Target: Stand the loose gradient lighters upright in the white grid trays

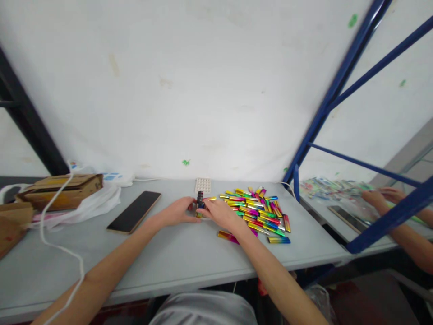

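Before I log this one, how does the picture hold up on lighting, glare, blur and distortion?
Head view: fairly even light on the white wall; head view: glints along the shiny cases; head view: the small dark piece at the fingers too soft for detail; head view: black post and blue frame splay outward, likely wide-lens distortion.

Diffuse light is brightening the far wall [223, 90]; metallic pieces [257, 210] at right are glinting; a co-worker's hands [374, 199], farther right, are blurring.
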A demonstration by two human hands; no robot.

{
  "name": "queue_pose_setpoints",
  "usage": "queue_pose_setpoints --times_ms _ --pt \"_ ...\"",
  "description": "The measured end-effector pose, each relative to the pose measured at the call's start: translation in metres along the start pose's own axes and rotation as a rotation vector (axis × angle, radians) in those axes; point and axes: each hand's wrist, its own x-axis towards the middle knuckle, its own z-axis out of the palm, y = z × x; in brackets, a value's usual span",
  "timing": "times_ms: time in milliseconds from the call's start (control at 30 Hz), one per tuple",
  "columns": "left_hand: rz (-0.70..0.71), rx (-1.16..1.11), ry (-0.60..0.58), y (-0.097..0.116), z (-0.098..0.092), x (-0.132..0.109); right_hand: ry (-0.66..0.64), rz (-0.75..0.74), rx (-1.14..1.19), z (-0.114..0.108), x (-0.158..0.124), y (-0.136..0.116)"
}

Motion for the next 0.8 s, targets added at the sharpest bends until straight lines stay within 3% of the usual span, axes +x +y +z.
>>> queue_pose_setpoints --times_ms 167,233,400,533,667,800 --pt "-0.02 0.002 -0.015 0.001 -0.001 -0.001 -0.031 -0.036 0.098 -0.005 0.001 -0.001" --pt "-0.031 -0.007 -0.012 0.002 -0.002 0.0 0.011 0.027 0.112 -0.017 -0.002 0.01" --pt "-0.045 -0.014 0.004 0.002 -0.001 0.001 0.199 0.474 -0.052 -0.061 -0.02 0.082" --pt "-0.046 -0.027 0.004 0.002 -0.001 0.001 0.107 0.888 -0.164 -0.09 -0.032 0.153" --pt "-0.051 -0.023 -0.029 0.003 -0.001 0.002 0.045 1.016 -0.191 -0.095 -0.034 0.194" --pt "-0.054 -0.005 -0.031 0.002 -0.001 0.003 0.012 1.061 -0.161 -0.081 -0.031 0.206"
